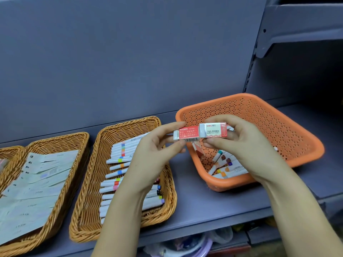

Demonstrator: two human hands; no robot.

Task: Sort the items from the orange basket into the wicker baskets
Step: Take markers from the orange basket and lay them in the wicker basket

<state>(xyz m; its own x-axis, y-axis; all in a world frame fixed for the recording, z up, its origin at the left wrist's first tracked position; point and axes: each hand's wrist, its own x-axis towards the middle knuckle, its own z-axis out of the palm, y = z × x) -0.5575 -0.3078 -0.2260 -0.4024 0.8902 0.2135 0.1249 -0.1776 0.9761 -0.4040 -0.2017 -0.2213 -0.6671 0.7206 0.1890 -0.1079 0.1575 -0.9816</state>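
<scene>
My left hand (154, 147) pinches a white eraser in a red sleeve (186, 134), barcode side up. My right hand (241, 143) pinches a second eraser marked 2B (213, 131), end to end with the first. Both are held above the left rim of the orange basket (278, 117), which holds several white markers (223, 164) and another red-sleeved eraser (198, 151). The middle wicker basket (89, 191) holds several white markers with coloured bands (118, 164). The left wicker basket (55, 210) holds pale flat packets (37, 182).
All baskets stand on a grey-blue shelf (194, 201) with a back panel close behind. A third wicker basket (9, 151) shows at the far left edge. A shelf bracket (263, 43) juts out at the upper right. Bagged goods (185, 243) lie on the shelf below.
</scene>
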